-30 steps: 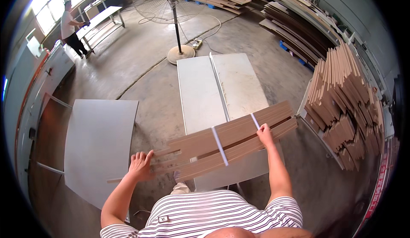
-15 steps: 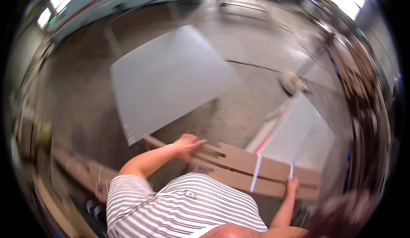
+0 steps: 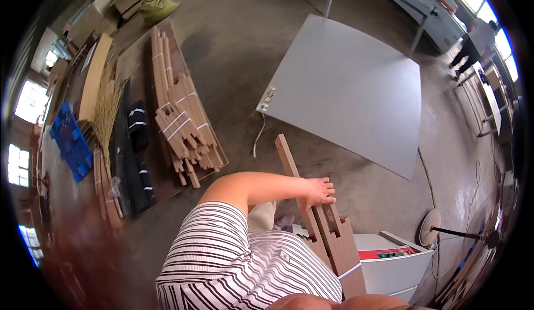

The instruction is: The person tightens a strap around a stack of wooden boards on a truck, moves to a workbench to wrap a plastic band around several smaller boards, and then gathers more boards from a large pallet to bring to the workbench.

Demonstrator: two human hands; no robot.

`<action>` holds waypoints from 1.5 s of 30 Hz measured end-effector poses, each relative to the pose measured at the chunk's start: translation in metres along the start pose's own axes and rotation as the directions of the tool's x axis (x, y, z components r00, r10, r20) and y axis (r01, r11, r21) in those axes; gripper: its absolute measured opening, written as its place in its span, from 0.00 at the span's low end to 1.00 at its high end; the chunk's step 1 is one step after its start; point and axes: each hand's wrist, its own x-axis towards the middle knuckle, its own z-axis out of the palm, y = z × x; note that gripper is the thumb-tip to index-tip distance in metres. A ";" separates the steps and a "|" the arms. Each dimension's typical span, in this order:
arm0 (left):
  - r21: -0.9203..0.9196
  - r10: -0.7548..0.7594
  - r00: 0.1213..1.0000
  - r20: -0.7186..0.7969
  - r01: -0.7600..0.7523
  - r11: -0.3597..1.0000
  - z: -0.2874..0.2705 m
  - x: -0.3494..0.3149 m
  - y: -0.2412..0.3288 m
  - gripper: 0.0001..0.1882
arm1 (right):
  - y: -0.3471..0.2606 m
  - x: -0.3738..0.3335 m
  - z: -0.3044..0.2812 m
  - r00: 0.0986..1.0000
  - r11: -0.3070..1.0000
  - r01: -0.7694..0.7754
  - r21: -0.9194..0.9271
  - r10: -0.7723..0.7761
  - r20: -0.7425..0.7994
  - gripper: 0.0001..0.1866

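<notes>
A bundle of brown notched wooden boards, tied with a white strap, is held at a slant in front of my body. My left hand is closed over the bundle's upper end, with its fingers across the boards. One narrower board sticks out beyond that hand toward the floor ahead. The bundle's lower part runs out of sight at the bottom edge. My right hand is outside the picture. Right of the boards stands a light grey cabinet-like box with a red strip on top.
Ahead is a large grey-topped table. To the left, strapped stacks of notched boards lie beside black bundles and a blue plastic pallet. A round fan stands at right. Another person is far right.
My view and body have turned left, bringing the floor stacks into sight. The bundle now slopes steeply, with my left hand still on it. My right hand has left the picture.
</notes>
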 end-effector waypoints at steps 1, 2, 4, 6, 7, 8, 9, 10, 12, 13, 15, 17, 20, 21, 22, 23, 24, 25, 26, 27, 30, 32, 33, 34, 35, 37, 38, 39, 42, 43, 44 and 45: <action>-0.003 -0.028 1.000 -0.012 0.028 1.000 -0.002 -0.010 0.001 0.50 | -0.006 0.001 0.002 1.000 1.000 0.007 0.003 -0.008 0.018 0.09; -0.006 -0.056 0.998 -0.023 0.056 0.998 0.000 -0.022 0.002 0.50 | -0.010 0.001 0.004 0.999 1.000 0.012 -0.001 -0.012 0.041 0.09; 0.028 -0.120 0.991 -0.062 0.122 0.992 0.005 -0.048 -0.002 0.49 | -0.020 0.005 0.011 0.995 0.999 0.046 0.010 -0.047 0.092 0.09; 0.052 -0.203 0.975 -0.093 0.208 0.977 0.017 -0.079 -0.008 0.49 | -0.036 0.010 0.020 0.984 0.997 0.078 0.024 -0.081 0.161 0.09; 0.068 -0.255 0.963 -0.087 0.261 0.963 0.015 -0.097 -0.009 0.49 | -0.048 0.013 0.027 0.973 0.994 0.106 0.038 -0.112 0.202 0.10; 0.082 -0.310 0.947 -0.082 0.317 0.945 0.013 -0.117 -0.011 0.49 | -0.060 0.015 0.037 0.961 0.991 0.126 0.051 -0.134 0.242 0.10; 0.096 -0.361 0.930 -0.077 0.367 0.925 0.012 -0.138 -0.011 0.50 | -0.073 0.016 0.049 0.944 0.988 0.136 0.067 -0.150 0.293 0.10; 0.100 -0.403 0.909 -0.111 0.413 0.905 0.013 -0.161 -0.010 0.50 | -0.081 0.038 0.067 0.917 0.964 0.266 -0.011 -0.250 0.309 0.10; 0.110 -0.491 0.852 -0.183 0.514 0.851 0.015 -0.210 -0.008 0.50 | -0.104 0.043 0.106 0.874 0.927 0.370 -0.067 -0.323 0.364 0.10; 0.119 -0.540 0.821 -0.185 0.564 0.817 0.018 -0.236 -0.007 0.51 | -0.125 0.028 0.135 0.871 0.936 0.347 -0.053 -0.301 0.388 0.10; 0.095 -0.624 0.756 -0.199 0.648 0.755 0.022 -0.291 -0.006 0.52 | -0.159 -0.016 0.189 0.865 0.935 0.346 -0.084 -0.283 0.414 0.10; 0.070 -0.706 0.674 -0.215 0.732 0.678 0.032 -0.340 0.002 0.53 | -0.197 -0.052 0.248 0.821 0.888 0.429 -0.167 -0.305 0.483 0.09; 0.006 -0.814 0.539 -0.218 0.835 0.551 0.056 -0.416 0.011 0.54 | -0.236 -0.104 0.335 0.725 0.809 0.537 -0.240 -0.297 0.621 0.09; -0.029 -0.850 0.486 -0.203 0.865 0.501 0.063 -0.438 0.016 0.54 | -0.244 -0.121 0.366 0.697 0.798 0.553 -0.239 -0.286 0.657 0.09; -0.044 -0.879 0.438 -0.190 0.890 0.453 0.068 -0.461 0.018 0.54 | -0.251 -0.135 0.396 0.670 0.790 0.567 -0.236 -0.275 0.690 0.09; -0.064 -0.906 0.388 -0.171 0.913 0.403 0.076 -0.483 0.023 0.54 | -0.256 -0.143 0.429 0.633 0.814 0.545 -0.200 -0.243 0.735 0.09; -0.089 -0.929 0.340 -0.144 0.931 0.355 0.084 -0.502 0.030 0.54 | -0.260 -0.149 0.461 0.598 0.839 0.515 -0.176 -0.205 0.775 0.10; -0.113 -0.947 0.293 -0.134 0.945 0.308 0.090 -0.519 0.039 0.54 | -0.264 -0.165 0.490 0.551 0.799 0.569 -0.195 -0.195 0.811 0.10; -0.134 -0.963 0.240 -0.125 0.957 0.256 0.094 -0.537 0.048 0.54 | -0.269 -0.184 0.522 0.549 0.769 0.596 -0.231 -0.180 0.816 0.11; -0.153 -0.976 0.184 -0.118 0.967 0.201 0.096 -0.553 0.055 0.54 | -0.273 -0.200 0.555 0.545 0.743 0.613 -0.268 -0.152 0.825 0.11; -0.221 -0.999 0.023 -0.024 0.975 0.028 0.104 -0.587 0.077 0.54 | -0.282 -0.239 0.644 0.472 0.684 0.659 -0.311 -0.054 0.880 0.12; -0.263 -0.997 -0.077 0.018 0.962 -0.079 0.112 -0.603 0.089 0.54 | -0.286 -0.268 0.703 0.406 0.628 0.710 -0.318 0.003 0.914 0.11; -0.280 -0.992 -0.120 0.039 0.952 -0.126 0.116 -0.608 0.091 0.54 | -0.288 -0.283 0.731 0.383 0.588 0.742 -0.322 0.021 0.923 0.11; -0.300 -0.985 -0.165 0.052 0.938 -0.173 0.121 -0.611 0.094 0.53 | -0.290 -0.297 0.759 0.357 0.543 0.776 -0.321 0.042 0.933 0.11; -0.322 -0.975 -0.213 0.065 0.920 -0.222 0.125 -0.613 0.095 0.53 | -0.292 -0.308 0.788 0.327 0.510 0.800 -0.316 0.071 0.942 0.11; -0.337 -0.949 -0.303 0.082 0.888 -0.313 0.129 -0.611 0.095 0.52 | -0.295 -0.325 0.846 0.271 0.440 0.846 -0.302 0.135 0.953 0.11; -0.339 -0.936 -0.339 0.095 0.873 -0.350 0.127 -0.612 0.090 0.52 | -0.300 -0.337 0.876 0.287 0.372 0.864 -0.339 0.190 0.939 0.11; -0.341 -0.922 -0.373 0.108 0.857 -0.387 0.124 -0.611 0.084 0.52 | -0.302 -0.348 0.901 0.295 0.294 0.892 -0.344 0.200 0.934 0.11; -0.337 -0.850 -0.456 0.264 0.782 -0.524 0.109 -0.601 0.065 0.53 | -0.311 -0.361 0.991 0.214 0.118 0.961 -0.250 0.260 0.942 0.15; -0.349 -0.803 -0.508 0.312 0.725 -0.594 0.111 -0.588 0.070 0.53 | -0.305 -0.388 1.012 0.253 0.024 0.963 -0.269 0.266 0.930 0.15; -0.357 -0.778 -0.523 0.348 0.693 -0.626 0.113 -0.586 0.064 0.53 | -0.306 -0.400 1.027 0.243 -0.030 0.969 -0.244 0.272 0.931 0.16; -0.369 -0.742 -0.552 0.380 0.645 -0.669 0.113 -0.581 0.061 0.54 | -0.307 -0.414 1.048 0.216 -0.096 0.976 -0.196 0.284 0.934 0.18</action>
